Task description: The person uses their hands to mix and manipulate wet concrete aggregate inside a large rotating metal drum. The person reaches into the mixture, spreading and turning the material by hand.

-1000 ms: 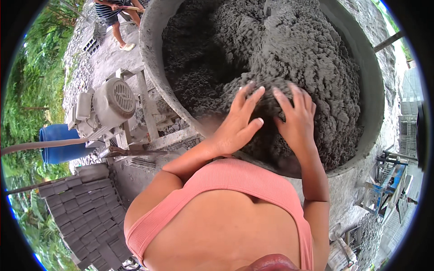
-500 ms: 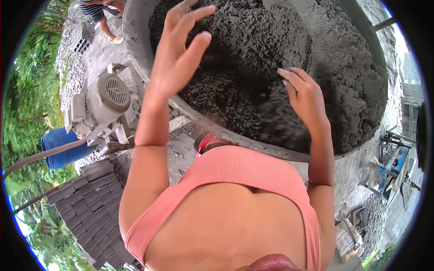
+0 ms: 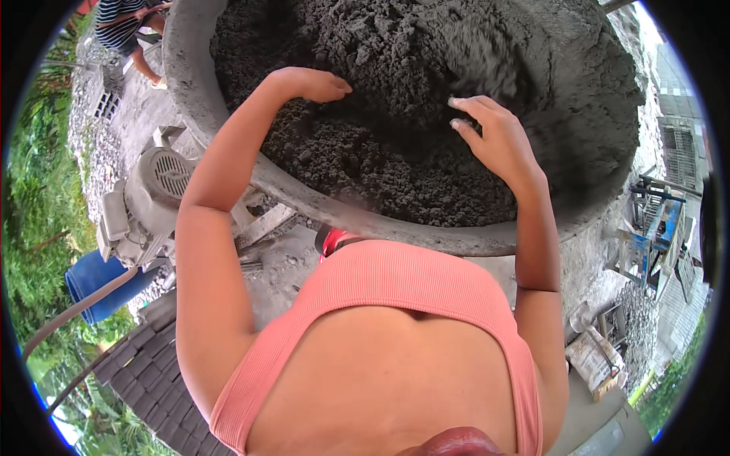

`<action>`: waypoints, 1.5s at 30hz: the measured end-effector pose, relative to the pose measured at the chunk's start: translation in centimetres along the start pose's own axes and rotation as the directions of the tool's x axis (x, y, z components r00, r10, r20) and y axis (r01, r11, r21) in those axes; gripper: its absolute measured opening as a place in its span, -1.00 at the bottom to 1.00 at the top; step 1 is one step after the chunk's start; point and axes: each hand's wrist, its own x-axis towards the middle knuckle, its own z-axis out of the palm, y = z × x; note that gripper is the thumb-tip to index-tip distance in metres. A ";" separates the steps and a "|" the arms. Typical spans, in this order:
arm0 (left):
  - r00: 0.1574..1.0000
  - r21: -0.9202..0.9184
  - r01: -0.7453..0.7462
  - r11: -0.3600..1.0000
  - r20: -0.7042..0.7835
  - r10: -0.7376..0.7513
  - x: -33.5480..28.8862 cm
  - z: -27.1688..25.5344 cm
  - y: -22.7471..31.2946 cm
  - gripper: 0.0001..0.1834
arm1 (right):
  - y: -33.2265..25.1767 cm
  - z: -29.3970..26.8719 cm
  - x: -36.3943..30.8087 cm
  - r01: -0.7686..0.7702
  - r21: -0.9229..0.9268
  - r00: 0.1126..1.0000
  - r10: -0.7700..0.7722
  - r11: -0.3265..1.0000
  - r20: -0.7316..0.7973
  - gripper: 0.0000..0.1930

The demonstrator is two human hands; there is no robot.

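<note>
Dark grey wet cement mix [image 3: 395, 163] fills a large round mixing pan [image 3: 304, 194] in front of me. Over its left part hangs my left hand [image 3: 315, 83], palm down, fingers loosely bent, nothing visible in it. My right hand [image 3: 498, 140] hovers above the right part of the mix, thumb and fingers apart and empty, grey residue on the fingertips. Neither hand plainly touches the mix. Part of the mix beyond the right hand is blurred by motion.
Left of the pan stands a dusty electric motor [image 3: 163, 182], with a blue barrel [image 3: 106, 285] and stacked grey blocks [image 3: 163, 365] nearer me. Another person [image 3: 129, 26] is at the far left. A blue metal frame [image 3: 654, 228] and a whitish sack [image 3: 593, 357] lie to the right.
My left hand has come down from a raised, spread pose and turned inward over the mix. My right hand shifted slightly. The whole view has shifted, with the pan now further left and up.
</note>
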 end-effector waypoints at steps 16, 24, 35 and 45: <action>0.979 -0.188 -0.025 0.982 -0.203 -0.014 0.5 -0.6 -4.2 -0.50 | 1.4 2.6 -0.2 -0.064 -0.200 0.769 0.176 0.978 0.614 -0.47; 0.987 -0.178 -0.060 0.982 -0.156 0.032 0.1 -0.9 -3.2 -0.49 | 0.7 2.0 -0.7 -0.029 -0.216 0.800 0.153 0.976 0.580 -0.48; 0.991 -0.174 -0.026 0.984 -0.137 0.002 -0.1 -1.0 -3.0 -0.49 | 0.2 1.5 -1.1 -0.017 -0.213 0.824 0.135 0.977 0.551 -0.49; 0.992 -0.229 -0.003 0.974 -0.121 -0.025 -2.0 -2.2 -1.9 -0.47 | -0.6 1.4 -1.2 -0.026 -0.218 0.804 0.150 0.976 0.575 -0.48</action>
